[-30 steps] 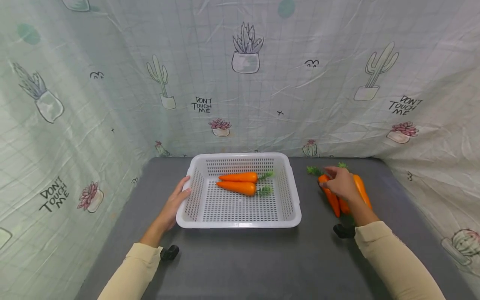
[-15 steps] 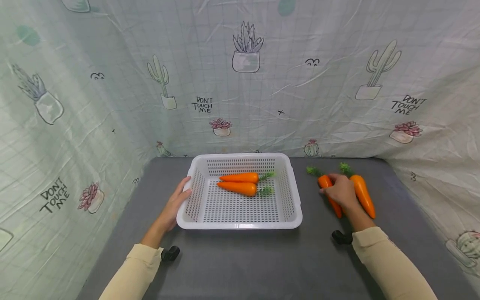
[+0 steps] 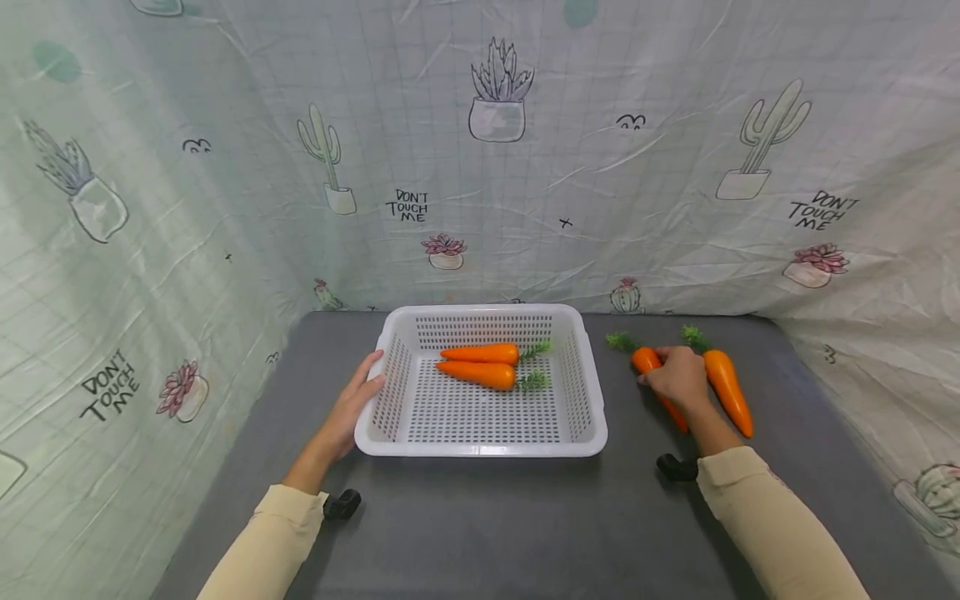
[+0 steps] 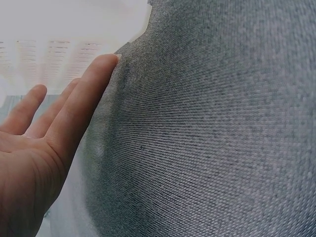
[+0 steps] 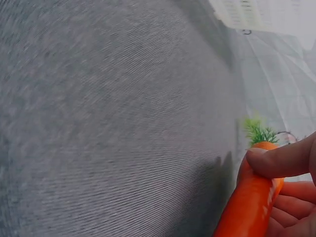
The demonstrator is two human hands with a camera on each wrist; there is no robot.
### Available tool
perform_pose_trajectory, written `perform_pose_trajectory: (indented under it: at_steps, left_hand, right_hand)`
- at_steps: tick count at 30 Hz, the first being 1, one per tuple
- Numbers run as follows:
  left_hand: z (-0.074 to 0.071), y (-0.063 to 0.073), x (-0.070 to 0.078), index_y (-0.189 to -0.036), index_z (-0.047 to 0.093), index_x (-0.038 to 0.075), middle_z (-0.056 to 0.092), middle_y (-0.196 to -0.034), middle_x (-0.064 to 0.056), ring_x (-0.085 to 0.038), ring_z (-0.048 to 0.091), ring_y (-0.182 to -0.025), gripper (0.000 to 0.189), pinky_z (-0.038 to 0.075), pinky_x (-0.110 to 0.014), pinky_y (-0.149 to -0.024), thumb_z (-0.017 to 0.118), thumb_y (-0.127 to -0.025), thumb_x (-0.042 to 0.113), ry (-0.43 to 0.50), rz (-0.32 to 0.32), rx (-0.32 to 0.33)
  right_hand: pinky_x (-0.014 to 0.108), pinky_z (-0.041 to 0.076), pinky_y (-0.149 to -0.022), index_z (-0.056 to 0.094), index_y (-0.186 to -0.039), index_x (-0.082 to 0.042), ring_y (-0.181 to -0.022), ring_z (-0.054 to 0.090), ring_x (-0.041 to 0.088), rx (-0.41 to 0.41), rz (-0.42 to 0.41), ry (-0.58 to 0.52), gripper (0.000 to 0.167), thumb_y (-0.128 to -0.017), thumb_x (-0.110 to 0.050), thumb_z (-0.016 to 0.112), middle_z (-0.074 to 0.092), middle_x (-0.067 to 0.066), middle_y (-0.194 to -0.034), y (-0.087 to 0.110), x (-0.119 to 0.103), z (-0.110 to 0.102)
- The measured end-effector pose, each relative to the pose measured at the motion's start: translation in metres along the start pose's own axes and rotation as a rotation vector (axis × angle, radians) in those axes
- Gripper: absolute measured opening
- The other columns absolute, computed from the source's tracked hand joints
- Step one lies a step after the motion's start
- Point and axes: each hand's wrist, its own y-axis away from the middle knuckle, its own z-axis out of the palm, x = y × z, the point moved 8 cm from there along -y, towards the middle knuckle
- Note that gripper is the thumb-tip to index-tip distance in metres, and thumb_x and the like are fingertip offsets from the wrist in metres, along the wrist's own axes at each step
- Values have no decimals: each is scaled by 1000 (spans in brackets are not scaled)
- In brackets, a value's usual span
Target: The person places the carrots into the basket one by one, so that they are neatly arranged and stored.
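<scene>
On the right of the table, my right hand [image 3: 678,375] pinches an orange carrot [image 3: 646,360] with a green leafy top between thumb and fingers. The right wrist view shows the thumb lying across the carrot [image 5: 249,205] near its leafy end. A second carrot [image 3: 726,387] lies just right of that hand. To the left, my left hand [image 3: 352,404] rests against the left side of a white perforated basket [image 3: 480,450]. Its fingers [image 4: 81,106] look straight in the left wrist view. Two more carrots [image 3: 480,373] lie side by side in the basket, leafy ends to the right.
A dark grey cloth-like surface [image 3: 480,525] covers the table. Behind and at both sides hangs a pale curtain [image 3: 555,167] printed with potted cacti. Black wrist mounts [image 3: 342,504] sit at both cuffs.
My right hand has lowered onto the carrot and taken hold of it, then shifted it slightly. My left hand and the basket stay almost where they were.
</scene>
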Motion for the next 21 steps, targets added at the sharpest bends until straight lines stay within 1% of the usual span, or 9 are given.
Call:
perform_pose_trajectory:
  at_steps: [9,13,21]
  left_hand:
    - [0,0,1,-168,11,27,30,-166,-23,-33,55,-129,61,54,-32,-91,37,-114,37,-8,3,7]
    - [0,1,3,-168,10,25,30,-166,-24,-28,56,-127,61,54,-31,-91,37,-114,36,-4,10,3]
    - [-1,1,1,-168,11,25,31,-165,-24,-21,58,-122,61,54,-30,-90,37,-114,36,3,3,12]
  right_hand:
    - [57,55,-92,58,-138,13,-113,63,49,-15,35,-58,63,-86,-13,81,63,35,-135,3,-11,-7]
    - [55,55,-91,58,-139,12,-113,62,47,-24,58,-80,63,-86,-12,81,62,35,-136,5,-17,-13]
    - [49,55,-86,60,-139,10,-111,62,45,-36,65,-92,61,-86,-12,81,63,33,-136,5,-24,-22]
